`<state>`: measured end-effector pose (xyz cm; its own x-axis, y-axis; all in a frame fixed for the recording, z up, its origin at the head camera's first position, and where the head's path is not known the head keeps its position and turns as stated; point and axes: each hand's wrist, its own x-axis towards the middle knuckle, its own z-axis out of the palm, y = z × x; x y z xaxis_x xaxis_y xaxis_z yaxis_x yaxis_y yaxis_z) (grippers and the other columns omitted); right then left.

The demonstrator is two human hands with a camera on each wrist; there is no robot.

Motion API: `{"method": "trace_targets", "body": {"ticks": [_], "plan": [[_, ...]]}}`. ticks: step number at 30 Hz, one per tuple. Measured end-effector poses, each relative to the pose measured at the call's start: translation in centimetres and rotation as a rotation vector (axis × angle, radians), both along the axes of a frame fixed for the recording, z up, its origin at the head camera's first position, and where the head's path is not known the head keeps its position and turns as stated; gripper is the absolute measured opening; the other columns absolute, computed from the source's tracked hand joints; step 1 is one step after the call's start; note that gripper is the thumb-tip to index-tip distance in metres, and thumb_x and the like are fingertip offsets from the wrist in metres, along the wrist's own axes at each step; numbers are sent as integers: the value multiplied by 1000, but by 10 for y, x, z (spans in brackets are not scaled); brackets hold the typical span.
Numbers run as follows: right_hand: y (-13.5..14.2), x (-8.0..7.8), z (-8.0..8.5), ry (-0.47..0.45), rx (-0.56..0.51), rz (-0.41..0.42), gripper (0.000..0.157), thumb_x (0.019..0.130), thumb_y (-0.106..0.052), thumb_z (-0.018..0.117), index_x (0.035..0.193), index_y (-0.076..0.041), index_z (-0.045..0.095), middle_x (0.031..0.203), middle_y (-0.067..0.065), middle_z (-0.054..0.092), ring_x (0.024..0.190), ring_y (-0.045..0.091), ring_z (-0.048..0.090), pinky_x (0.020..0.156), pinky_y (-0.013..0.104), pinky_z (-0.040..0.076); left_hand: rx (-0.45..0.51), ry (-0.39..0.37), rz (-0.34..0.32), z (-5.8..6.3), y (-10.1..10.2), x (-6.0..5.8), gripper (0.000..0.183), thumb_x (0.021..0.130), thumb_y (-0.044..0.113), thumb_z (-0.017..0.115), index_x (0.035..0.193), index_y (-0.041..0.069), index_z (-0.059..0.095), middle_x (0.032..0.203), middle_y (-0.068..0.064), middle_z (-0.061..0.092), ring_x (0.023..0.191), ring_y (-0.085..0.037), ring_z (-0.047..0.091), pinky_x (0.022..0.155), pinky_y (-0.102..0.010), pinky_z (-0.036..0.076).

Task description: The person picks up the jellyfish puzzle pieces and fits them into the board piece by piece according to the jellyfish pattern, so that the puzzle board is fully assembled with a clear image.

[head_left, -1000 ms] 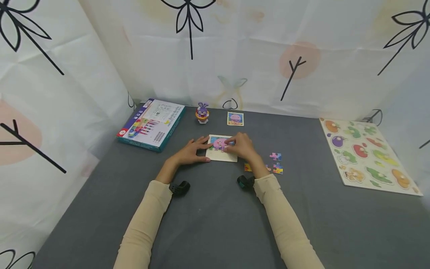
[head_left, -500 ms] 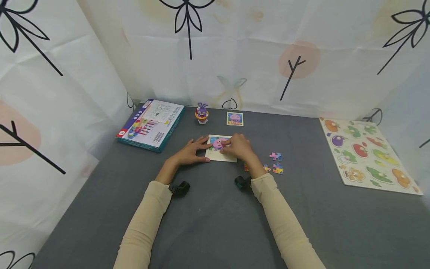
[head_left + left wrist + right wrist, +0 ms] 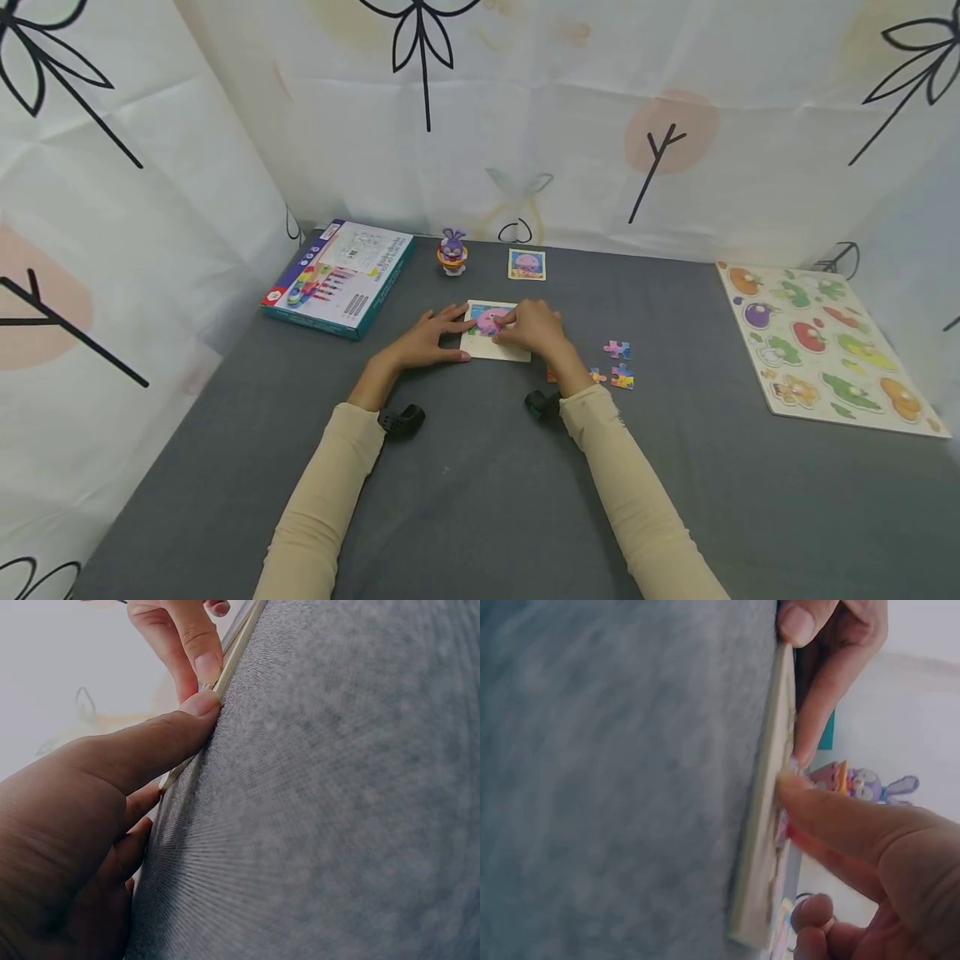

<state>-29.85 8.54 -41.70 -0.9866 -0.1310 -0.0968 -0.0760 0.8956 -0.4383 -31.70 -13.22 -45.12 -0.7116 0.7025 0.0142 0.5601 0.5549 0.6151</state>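
Note:
A small cream puzzle board lies on the grey cloth, its upper part bearing a pink cartoon picture made of pieces. My left hand steadies its left side, thumb against the near left corner and index finger stretched onto the picture. My right hand covers the picture's right part. Seen from the right wrist, thumb and index finger pinch a pinkish puzzle piece low over the board; most of the piece is hidden. Several loose puzzle pieces lie right of the board, some partly behind the right forearm.
A small picture card of a similar pink figure lies behind the board, beside a purple rabbit toy. At the back left is a flat teal-edged box. A board of vegetable pictures lies at the right.
The right hand has shifted slightly left and toward me over the picture, its fingers more bent down, then stays there. My left hand holds its place on the board.

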Motion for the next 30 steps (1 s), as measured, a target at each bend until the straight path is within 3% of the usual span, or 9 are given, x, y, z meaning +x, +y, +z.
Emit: {"method": "trace_targets", "body": {"ticks": [7,15,16,18,21,22,24,27,30], "plan": [[-1,2,3,-27,42,-25,34,75,-37,74,104,-19,72,117,6,64,107,33,54,95,60,32,-2,6,-15,-2,2,-2,65,83,33,67,139,13,41,153,-12,19,143,-31,8,111,-58,0],[5,-1,-2,-21,-44,-21,37,75,-40,74,106,-22,70,116,7,65,106,30,56,96,61,30,-12,7,-8,-4,0,-3,65,83,31,67,140,12,40,153,-12,18,143,-32,8,111,-58,0],[7,-2,-3,-10,-59,-8,37,76,-39,73,108,-22,70,110,7,67,99,28,58,93,59,32,-16,8,-9,-3,-1,-3,65,83,31,67,140,13,40,153,-12,18,143,-31,8,111,-58,0],[16,-3,-4,14,-133,21,37,77,-35,73,110,-19,69,82,9,69,74,23,57,79,48,41,-11,8,-14,-3,-2,-3,66,83,32,67,140,13,40,154,-12,18,143,-31,7,111,-58,0],[43,-2,-4,55,-264,71,39,80,-25,72,116,-11,65,47,1,40,47,13,34,54,31,36,-5,11,-20,-3,-4,-3,67,83,33,67,140,12,39,154,-12,17,143,-32,7,111,-58,0],[57,1,-3,53,-293,66,40,81,-23,71,118,-9,64,45,-3,28,44,11,24,48,28,30,1,10,-24,-4,-3,-2,67,83,33,67,140,12,39,154,-12,17,143,-32,7,111,-58,0],[88,8,0,48,-324,43,42,82,-20,70,120,-6,62,45,-6,20,42,8,19,43,24,26,7,13,-24,-6,-1,-2,67,83,33,67,140,12,40,154,-12,17,143,-32,7,111,-58,-1],[132,22,1,22,-291,-20,41,84,-22,68,121,-5,61,48,-5,19,43,9,18,44,24,25,7,15,-13,-9,-1,-3,66,83,34,67,140,13,39,154,-12,18,143,-31,7,111,-57,-1],[164,37,-1,-3,-261,-55,40,82,-20,69,118,-2,63,57,16,55,56,12,40,53,23,33,7,19,-5,-11,-1,-5,66,83,34,67,140,14,39,154,-11,18,143,-30,7,111,-57,-1]]}}
